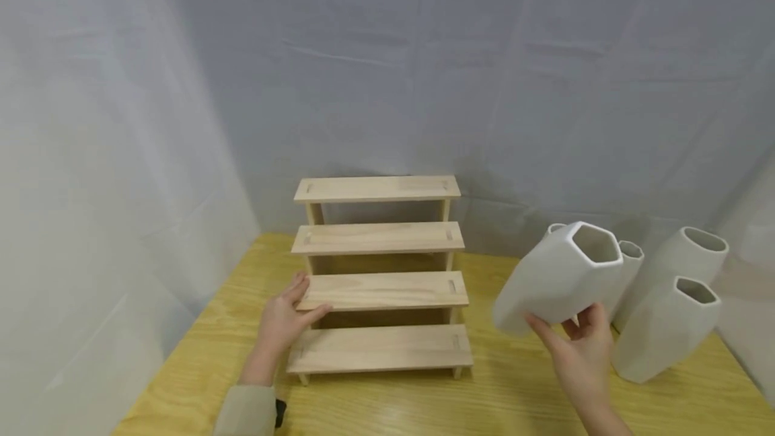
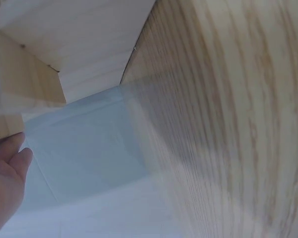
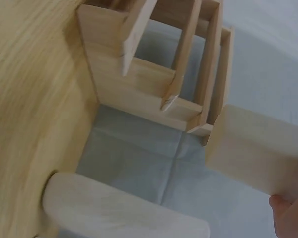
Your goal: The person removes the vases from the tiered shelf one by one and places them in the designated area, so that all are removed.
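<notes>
A stepped stand of pale wood [image 1: 380, 291] with several boards is in the middle of the head view. My left hand [image 1: 284, 318] grips the left end of its second board from the bottom; in the left wrist view, the fingers [image 2: 12, 153] touch the wood. On the right, my right hand [image 1: 584, 358] holds a white faceted vase [image 1: 545, 281] low on its side. This vase is tilted, its five-sided mouth towards me, and raised off the table. The right wrist view shows its base [image 3: 258, 153] near the stand [image 3: 134, 79].
Several more white vases stand at the right of the wood-grain table [image 1: 387, 409]: an angular one [image 1: 662, 335] in front, a round-mouthed one [image 1: 681, 261] behind, and a slimmer one [image 1: 632, 268] partly hidden. Pale cloth [image 1: 387, 86] hangs behind and at both sides.
</notes>
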`<action>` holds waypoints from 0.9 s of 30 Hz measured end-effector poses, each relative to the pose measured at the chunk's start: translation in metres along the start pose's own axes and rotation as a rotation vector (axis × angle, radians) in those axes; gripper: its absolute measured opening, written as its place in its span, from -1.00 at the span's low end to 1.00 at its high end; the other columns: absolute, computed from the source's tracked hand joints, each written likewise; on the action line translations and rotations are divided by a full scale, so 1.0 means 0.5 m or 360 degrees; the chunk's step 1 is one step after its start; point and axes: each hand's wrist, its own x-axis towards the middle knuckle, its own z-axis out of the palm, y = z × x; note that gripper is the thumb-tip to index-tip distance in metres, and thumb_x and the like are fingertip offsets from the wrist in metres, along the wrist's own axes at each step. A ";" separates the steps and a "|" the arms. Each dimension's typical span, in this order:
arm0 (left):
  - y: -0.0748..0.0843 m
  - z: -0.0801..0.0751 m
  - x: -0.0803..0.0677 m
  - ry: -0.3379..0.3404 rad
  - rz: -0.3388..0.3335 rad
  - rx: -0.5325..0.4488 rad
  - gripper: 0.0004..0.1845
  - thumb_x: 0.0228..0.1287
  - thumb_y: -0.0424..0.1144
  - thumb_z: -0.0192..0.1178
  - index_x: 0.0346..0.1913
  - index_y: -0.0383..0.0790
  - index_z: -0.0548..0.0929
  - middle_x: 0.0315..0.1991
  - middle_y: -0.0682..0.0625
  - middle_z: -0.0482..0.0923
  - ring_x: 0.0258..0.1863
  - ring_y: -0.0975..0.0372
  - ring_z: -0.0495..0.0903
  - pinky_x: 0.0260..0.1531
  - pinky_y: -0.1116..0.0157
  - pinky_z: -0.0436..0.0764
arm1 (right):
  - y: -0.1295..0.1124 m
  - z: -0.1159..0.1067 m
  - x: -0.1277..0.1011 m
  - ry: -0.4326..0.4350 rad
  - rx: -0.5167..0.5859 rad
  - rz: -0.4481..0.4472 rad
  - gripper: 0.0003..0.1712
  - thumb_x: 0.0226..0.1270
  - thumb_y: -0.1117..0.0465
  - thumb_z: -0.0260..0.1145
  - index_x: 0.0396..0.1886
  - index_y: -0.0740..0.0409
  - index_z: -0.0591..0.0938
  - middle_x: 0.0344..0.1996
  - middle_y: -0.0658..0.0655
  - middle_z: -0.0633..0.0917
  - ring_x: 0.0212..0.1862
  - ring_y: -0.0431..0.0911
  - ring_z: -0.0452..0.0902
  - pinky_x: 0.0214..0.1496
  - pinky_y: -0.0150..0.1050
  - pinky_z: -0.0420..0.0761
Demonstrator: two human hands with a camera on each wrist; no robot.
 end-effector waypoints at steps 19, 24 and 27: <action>0.004 -0.002 0.000 -0.0003 -0.0026 -0.0008 -0.12 -0.09 0.14 0.28 0.16 -0.47 0.31 0.21 -0.27 0.20 0.18 -0.02 0.21 -0.03 0.13 0.41 | 0.321 -0.203 0.025 -0.0192 -0.0298 -0.0024 -0.09 -0.34 0.45 0.52 0.15 0.10 0.36 0.02 0.16 0.44 0.02 -0.05 0.39 -0.11 -0.42 0.51; 0.001 0.000 0.001 0.0010 -0.0008 -0.0007 -0.12 -0.10 0.15 0.27 0.16 -0.47 0.32 0.20 -0.29 0.21 0.18 -0.03 0.22 -0.03 0.12 0.42 | 0.306 -0.207 0.018 -0.0156 -0.0390 0.0013 -0.16 -0.32 0.42 0.52 0.09 0.14 0.38 -0.04 0.13 0.44 -0.03 -0.13 0.41 -0.13 -0.49 0.50; 0.000 0.000 0.001 0.0010 -0.0004 -0.0001 -0.12 -0.10 0.15 0.27 0.15 -0.48 0.32 0.20 -0.29 0.22 0.17 -0.03 0.23 -0.04 0.12 0.42 | 0.327 -0.220 0.020 -0.0095 -0.0584 0.0032 -0.17 -0.34 0.37 0.54 0.06 0.10 0.39 -0.08 0.08 0.45 -0.09 -0.16 0.41 -0.17 -0.55 0.49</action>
